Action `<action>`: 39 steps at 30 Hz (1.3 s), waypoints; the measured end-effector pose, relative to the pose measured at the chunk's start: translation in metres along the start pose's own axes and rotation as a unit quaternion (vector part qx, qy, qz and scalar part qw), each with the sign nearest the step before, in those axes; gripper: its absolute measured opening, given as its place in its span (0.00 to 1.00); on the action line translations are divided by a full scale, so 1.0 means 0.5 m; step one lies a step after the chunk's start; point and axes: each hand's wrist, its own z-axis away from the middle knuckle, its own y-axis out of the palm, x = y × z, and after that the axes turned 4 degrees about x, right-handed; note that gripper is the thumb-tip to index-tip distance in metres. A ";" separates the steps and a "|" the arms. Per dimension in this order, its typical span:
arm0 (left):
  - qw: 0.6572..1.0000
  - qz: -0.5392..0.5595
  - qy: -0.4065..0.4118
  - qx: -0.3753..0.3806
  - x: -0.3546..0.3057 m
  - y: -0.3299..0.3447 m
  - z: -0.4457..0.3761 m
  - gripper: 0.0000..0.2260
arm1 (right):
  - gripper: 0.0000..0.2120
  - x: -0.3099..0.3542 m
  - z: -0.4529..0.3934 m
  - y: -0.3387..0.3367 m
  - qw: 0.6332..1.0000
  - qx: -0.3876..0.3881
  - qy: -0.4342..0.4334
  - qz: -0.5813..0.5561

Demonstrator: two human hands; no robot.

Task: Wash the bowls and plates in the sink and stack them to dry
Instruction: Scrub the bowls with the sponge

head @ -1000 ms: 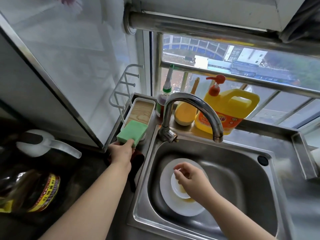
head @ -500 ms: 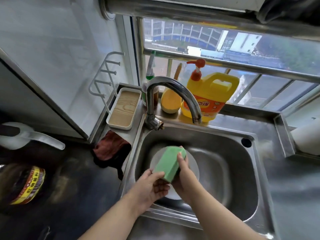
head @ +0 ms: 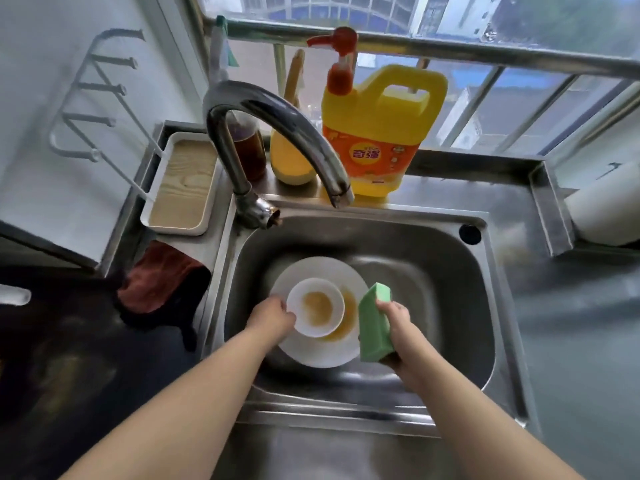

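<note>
Two hands are down in a shiny metal sink (head: 433,271) set in a metal counter. Behind the hands a big window shows buildings outside, and a curved tap (head: 273,116) bends over the sink. Past the tap stand a yellow soap jug (head: 377,133) with a red pump, a brown bottle (head: 247,150) and a yellow ladle (head: 289,161). Off beyond the left hand (head: 272,317) sit a white tray (head: 180,185), a dark red cloth (head: 162,275) and a white wire rack (head: 93,98) on the wall. The left hand grips the rim of a small white bowl (head: 316,306) with brown sauce in it. The bowl sits on a white plate (head: 318,310) between the two hands. The right hand (head: 396,327) holds a green sponge (head: 374,327) standing on end, just beside the plate. Half a second ago both hands held the sponge together over the plate. Now the sponge is in the right hand alone, and the left hand has moved to the bowl.
</note>
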 end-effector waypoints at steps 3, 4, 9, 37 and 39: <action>0.999 -0.030 -0.016 0.012 0.002 0.027 -0.039 0.22 | 0.21 -0.015 -0.015 -0.016 1.000 0.013 -0.008 0.013; 0.999 -0.026 -0.019 0.004 0.005 0.032 -0.046 0.22 | 0.21 -0.018 -0.015 -0.017 1.000 0.016 -0.009 0.017; 0.996 -0.060 0.002 -0.062 0.009 0.042 -0.059 0.08 | 0.21 -0.030 -0.029 -0.026 1.000 0.010 0.001 0.014; 0.998 0.063 0.015 -0.023 -0.035 -0.001 0.033 0.11 | 0.21 -0.046 0.024 -0.059 0.999 -0.014 -0.035 0.033; 0.995 0.093 0.011 -0.016 -0.040 -0.001 0.049 0.10 | 0.21 -0.042 0.029 -0.063 0.999 -0.015 -0.040 0.030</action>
